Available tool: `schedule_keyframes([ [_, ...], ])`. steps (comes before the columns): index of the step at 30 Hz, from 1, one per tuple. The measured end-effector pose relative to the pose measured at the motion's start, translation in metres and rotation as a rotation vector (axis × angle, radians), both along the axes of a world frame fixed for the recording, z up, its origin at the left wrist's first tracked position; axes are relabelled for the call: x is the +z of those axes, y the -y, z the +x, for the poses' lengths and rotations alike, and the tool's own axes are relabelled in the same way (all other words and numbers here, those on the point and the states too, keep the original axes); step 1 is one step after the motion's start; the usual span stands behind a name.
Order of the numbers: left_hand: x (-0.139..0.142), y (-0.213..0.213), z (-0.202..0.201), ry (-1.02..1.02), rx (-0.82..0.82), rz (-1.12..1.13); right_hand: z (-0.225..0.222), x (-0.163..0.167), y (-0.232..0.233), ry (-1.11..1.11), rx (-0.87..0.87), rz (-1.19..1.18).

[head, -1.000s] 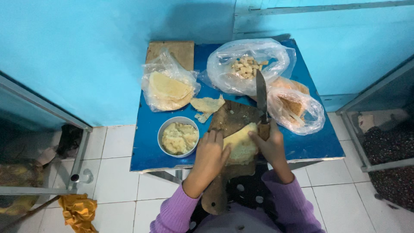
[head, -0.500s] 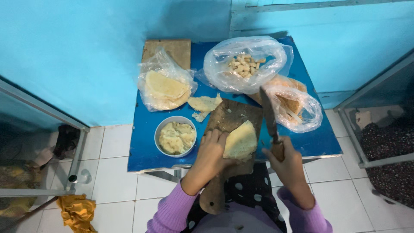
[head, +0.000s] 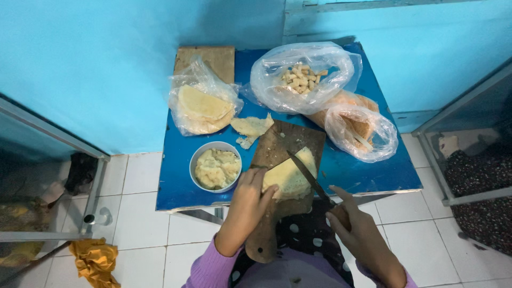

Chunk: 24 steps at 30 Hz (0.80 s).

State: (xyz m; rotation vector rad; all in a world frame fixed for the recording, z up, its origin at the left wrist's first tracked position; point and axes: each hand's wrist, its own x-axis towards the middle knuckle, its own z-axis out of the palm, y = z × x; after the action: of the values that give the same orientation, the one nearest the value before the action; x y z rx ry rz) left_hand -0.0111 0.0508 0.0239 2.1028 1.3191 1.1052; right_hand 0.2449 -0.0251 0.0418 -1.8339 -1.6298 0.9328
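- My sleeves (head: 205,266): lilac.
- Table (head: 368,170): bright blue.
- Cutting board (head: 280,146): dark brown.
- Flatbread (head: 290,176): pale yellow.
- Bowl (head: 198,154): white.
- My lap cloth (head: 309,234): black, white dots.
- Floor rag (head: 96,258): mustard yellow.
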Motion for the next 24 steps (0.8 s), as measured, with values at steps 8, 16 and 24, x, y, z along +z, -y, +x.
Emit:
schedule_keyframes([
  [8, -0.002, 0.008, -0.001, 0.092, 0.077, 0.028, 0.0, -0.014, -0.006, 0.03, -0.007, 0.11],
  [16, -0.007, 0.01, 0.015, -0.147, 0.204, 0.151, -0.004, -0.02, -0.006, 0.024, -0.012, 0.176],
  [24, -0.002, 0.0, 0.017, -0.236, 0.214, 0.084, -0.002, -0.016, -0.004, 0.04, -0.054, 0.097],
])
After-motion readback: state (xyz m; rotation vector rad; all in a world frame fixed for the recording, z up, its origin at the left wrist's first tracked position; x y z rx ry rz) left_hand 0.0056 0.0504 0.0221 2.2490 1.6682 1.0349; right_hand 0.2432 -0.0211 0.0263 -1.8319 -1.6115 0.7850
